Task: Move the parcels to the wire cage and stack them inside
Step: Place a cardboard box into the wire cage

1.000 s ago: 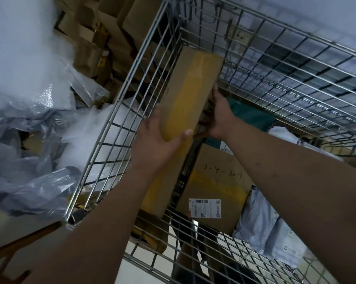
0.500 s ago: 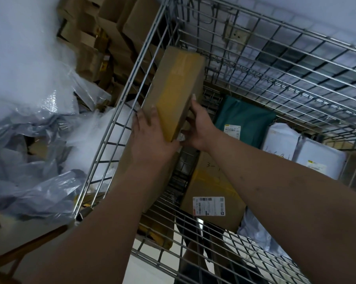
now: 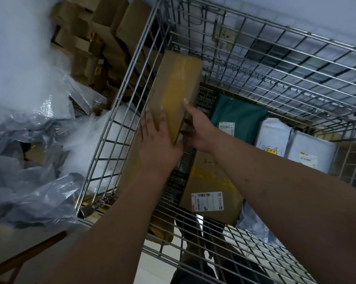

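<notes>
Inside the wire cage [image 3: 275, 64], the left hand [image 3: 158, 144] presses flat on the long brown box [image 3: 177, 83] while the right hand [image 3: 199, 128] grips its right edge.

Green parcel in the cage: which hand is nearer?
Right. The right hand grips the cardboard box on the side facing the green parcel; the left hand presses the box's far side.
</notes>
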A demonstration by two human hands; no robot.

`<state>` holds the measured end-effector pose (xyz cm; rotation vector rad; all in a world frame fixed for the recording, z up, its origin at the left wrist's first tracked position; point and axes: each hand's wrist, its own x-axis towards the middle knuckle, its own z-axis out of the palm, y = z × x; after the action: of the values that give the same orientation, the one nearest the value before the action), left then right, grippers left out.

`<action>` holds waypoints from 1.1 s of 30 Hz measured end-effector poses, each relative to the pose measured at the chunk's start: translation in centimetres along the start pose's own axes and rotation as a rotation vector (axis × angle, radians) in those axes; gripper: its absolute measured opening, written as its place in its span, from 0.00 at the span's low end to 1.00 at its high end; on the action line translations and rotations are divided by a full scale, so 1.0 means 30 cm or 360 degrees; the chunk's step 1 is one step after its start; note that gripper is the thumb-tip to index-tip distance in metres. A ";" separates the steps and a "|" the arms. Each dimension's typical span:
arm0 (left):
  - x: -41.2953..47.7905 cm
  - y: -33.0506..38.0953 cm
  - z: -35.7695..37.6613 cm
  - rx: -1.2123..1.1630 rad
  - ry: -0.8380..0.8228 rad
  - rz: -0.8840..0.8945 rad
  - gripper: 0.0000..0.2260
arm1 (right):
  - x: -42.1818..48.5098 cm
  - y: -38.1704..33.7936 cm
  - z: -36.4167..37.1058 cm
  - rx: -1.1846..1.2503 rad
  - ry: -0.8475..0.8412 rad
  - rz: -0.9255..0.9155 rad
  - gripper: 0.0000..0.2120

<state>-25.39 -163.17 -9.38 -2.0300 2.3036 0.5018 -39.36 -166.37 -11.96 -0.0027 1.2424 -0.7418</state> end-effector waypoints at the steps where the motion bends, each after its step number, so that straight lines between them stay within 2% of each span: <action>1: -0.004 0.003 0.009 0.0008 -0.0013 -0.0001 0.44 | -0.014 0.001 -0.003 -0.0022 -0.0007 -0.0005 0.35; 8: -0.028 0.022 0.011 -0.0047 0.0056 0.0017 0.41 | -0.084 0.007 -0.022 -0.0130 0.0006 -0.0086 0.31; 12: -0.055 0.054 -0.015 -0.0365 0.0127 0.0201 0.31 | -0.149 0.026 -0.047 -0.0173 0.0014 -0.0123 0.27; 15: -0.065 0.081 -0.037 -0.0665 0.0060 0.0278 0.23 | -0.219 0.044 -0.073 -0.0219 0.0040 -0.0175 0.21; 20: -0.113 0.112 -0.058 -0.1072 -0.0119 0.0088 0.11 | -0.338 0.102 -0.133 -0.0204 0.0141 -0.0275 0.15; 24: -0.172 0.137 -0.090 -0.1365 -0.0337 -0.0110 0.04 | -0.453 0.164 -0.176 -0.0206 0.0075 -0.0335 0.10; 26: -0.222 0.147 -0.122 -0.1398 -0.0408 -0.0112 0.03 | -0.517 0.192 -0.184 -0.0201 0.0060 -0.0400 0.07; 33: -0.501 0.141 -0.257 -0.1541 -0.0341 -0.0220 0.03 | -0.763 0.295 -0.149 -0.0213 -0.0026 -0.0559 0.14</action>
<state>-25.81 -150.30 2.35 -2.2179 1.9211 1.9977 -41.50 -146.17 2.52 -0.3435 1.2892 -0.9570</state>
